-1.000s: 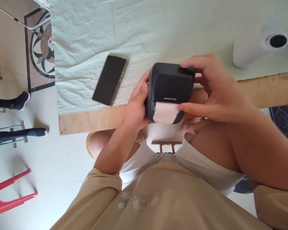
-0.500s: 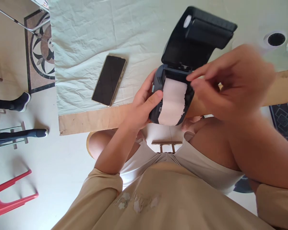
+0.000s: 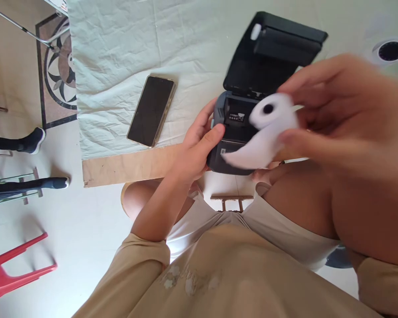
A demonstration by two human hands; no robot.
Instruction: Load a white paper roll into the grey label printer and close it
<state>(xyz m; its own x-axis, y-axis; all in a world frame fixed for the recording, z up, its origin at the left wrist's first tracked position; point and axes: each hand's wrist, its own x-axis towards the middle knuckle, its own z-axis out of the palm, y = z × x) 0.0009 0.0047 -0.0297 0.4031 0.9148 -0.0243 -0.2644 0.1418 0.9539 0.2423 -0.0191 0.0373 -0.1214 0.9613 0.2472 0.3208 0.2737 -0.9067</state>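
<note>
Left hand [image 3: 198, 145] curled, right hand [image 3: 343, 108] pinching, blurred

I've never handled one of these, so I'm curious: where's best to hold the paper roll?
Probably grip the paper roll on its right side, coming from the right, as the right hand does: the loose tail points to the lower left, over the open printer.

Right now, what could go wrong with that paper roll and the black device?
The paper roll, held in the right hand, has a loose tail that might crease or unwind. Only the left hand appears to hold the black device, so it could slip. Its raised lid is close to the right hand and might get knocked.
</note>
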